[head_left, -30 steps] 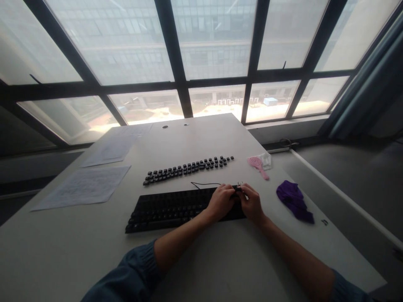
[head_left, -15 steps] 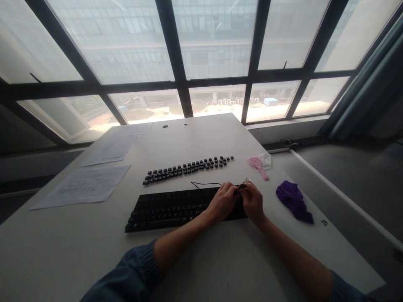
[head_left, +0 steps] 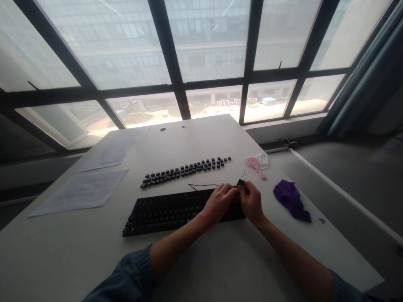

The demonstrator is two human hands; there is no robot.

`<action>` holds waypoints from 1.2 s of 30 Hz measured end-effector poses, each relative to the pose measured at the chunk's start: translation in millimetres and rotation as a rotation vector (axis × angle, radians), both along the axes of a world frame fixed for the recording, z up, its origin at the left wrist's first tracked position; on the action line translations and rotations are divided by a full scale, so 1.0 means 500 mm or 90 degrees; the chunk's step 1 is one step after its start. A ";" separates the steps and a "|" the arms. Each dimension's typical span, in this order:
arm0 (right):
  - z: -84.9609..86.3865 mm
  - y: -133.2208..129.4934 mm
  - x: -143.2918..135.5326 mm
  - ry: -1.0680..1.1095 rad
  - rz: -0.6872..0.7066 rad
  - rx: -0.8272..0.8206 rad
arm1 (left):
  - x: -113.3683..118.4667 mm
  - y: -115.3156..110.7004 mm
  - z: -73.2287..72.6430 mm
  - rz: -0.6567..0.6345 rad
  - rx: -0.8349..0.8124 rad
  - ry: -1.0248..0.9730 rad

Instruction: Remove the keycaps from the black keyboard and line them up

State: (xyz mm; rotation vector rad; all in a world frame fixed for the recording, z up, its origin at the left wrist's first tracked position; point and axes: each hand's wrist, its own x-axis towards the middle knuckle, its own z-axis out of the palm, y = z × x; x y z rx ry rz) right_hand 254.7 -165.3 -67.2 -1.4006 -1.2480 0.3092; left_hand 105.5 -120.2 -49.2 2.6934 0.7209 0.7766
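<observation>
A black keyboard [head_left: 170, 212] lies on the white table, its upper part without many of its keycaps. Over its right end, my left hand [head_left: 220, 201] and my right hand [head_left: 252, 200] meet. A small black keycap [head_left: 241, 182] with thin wire loops [head_left: 244, 174], which look like a keycap puller, rises between their fingertips. Both hands have closed fingers on it. Behind the keyboard, loose black keycaps [head_left: 185, 170] stand in slanting rows. A thin black cable [head_left: 203, 185] runs between these rows and the keyboard.
A pink brush [head_left: 252, 162] rests partly on a white cloth [head_left: 263, 160] at the right. Nearer the right table edge lies a purple cloth [head_left: 291, 199]. Written papers [head_left: 82, 191] cover part of the table's left. Windows stand behind the table [head_left: 208, 132].
The black piece and wire loops now stand higher and more upright between my fingertips. The view has shifted slightly; both hands remain together over the keyboard's right end.
</observation>
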 end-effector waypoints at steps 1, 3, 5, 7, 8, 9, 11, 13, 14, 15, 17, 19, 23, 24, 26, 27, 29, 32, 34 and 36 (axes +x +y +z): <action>0.001 -0.001 0.000 -0.003 -0.002 0.002 | 0.000 -0.001 0.003 0.003 0.012 -0.001; 0.005 -0.003 -0.002 0.002 -0.002 0.000 | 0.001 -0.006 0.006 0.008 0.012 -0.018; 0.009 -0.006 -0.004 0.017 -0.004 -0.005 | 0.002 -0.012 0.009 0.018 -0.024 -0.056; 0.013 -0.008 -0.004 0.035 -0.005 -0.006 | 0.002 -0.016 0.016 0.030 -0.092 -0.114; 0.015 -0.009 -0.003 0.046 -0.003 -0.007 | 0.003 -0.014 0.022 0.036 -0.128 -0.141; 0.016 -0.009 -0.002 0.058 0.000 -0.007 | 0.003 -0.009 0.031 0.043 -0.157 -0.164; 0.018 -0.008 0.001 0.083 0.009 -0.011 | 0.008 0.019 0.052 0.059 -0.176 -0.177; 0.017 -0.005 0.004 0.101 0.016 -0.017 | 0.018 0.070 0.074 0.088 -0.143 -0.151; 0.016 -0.004 0.005 0.106 0.018 -0.018 | 0.026 0.102 0.083 0.114 -0.112 -0.135; 0.016 -0.002 0.005 0.106 0.018 -0.020 | 0.036 0.136 0.089 0.139 -0.086 -0.111; 0.015 -0.001 0.005 0.104 0.021 -0.022 | 0.057 0.205 0.093 0.194 -0.043 -0.038; 0.017 -0.001 0.006 0.102 0.026 -0.022 | 0.078 0.261 0.086 0.229 -0.008 0.064; 0.022 0.000 0.012 0.115 0.033 -0.017 | 0.108 0.322 0.054 0.234 0.003 0.138; 0.023 0.000 0.014 0.118 0.035 -0.014 | 0.111 0.329 0.046 0.234 0.004 0.149; 0.024 0.002 0.017 0.122 0.038 -0.007 | 0.115 0.336 0.032 0.234 0.007 0.169; 0.025 0.003 0.019 0.123 0.039 -0.005 | 0.116 0.338 0.027 0.235 0.009 0.178; 0.026 0.004 0.020 0.124 0.041 0.000 | 0.117 0.340 0.019 0.238 0.015 0.192; 0.028 0.004 0.021 0.122 0.042 0.007 | 0.118 0.342 0.012 0.244 0.020 0.208; 0.029 0.004 0.022 0.120 0.043 0.010 | 0.119 0.344 0.008 0.246 0.021 0.215; 0.030 0.003 0.022 0.121 0.044 0.012 | 0.119 0.346 0.007 0.247 0.020 0.218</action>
